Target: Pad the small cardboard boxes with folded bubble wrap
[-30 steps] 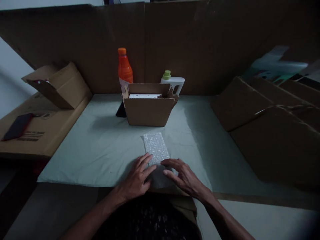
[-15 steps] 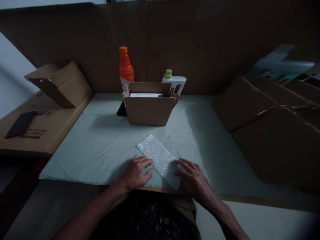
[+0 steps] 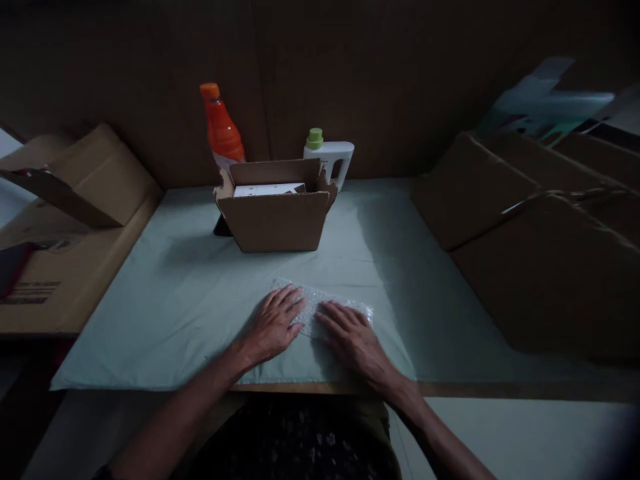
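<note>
A flat piece of bubble wrap (image 3: 311, 312) lies on the pale green cloth (image 3: 200, 313) near the table's front edge, its long side running roughly left to right. My left hand (image 3: 274, 325) rests on its left part, fingers stretched out flat. Over the right part lies my right hand (image 3: 353, 337), palm down, fingers extended across the plastic. Both hands press on the sheet without gripping it, and they cover some of its front edge. Whether anything is wrapped inside cannot be made out.
An open cardboard box (image 3: 280, 223) holding white items stands beyond my hands. Behind it are an orange bottle (image 3: 223, 130) and a white jug (image 3: 329, 157) with a green cap. Large cartons (image 3: 550, 267) stand right; another open box (image 3: 100, 180) sits left.
The bubble wrap has turned from a steep diagonal to nearly crosswise and sits a little farther from the edge. Both hands have come to lie flatter on it. The view has shifted slightly.
</note>
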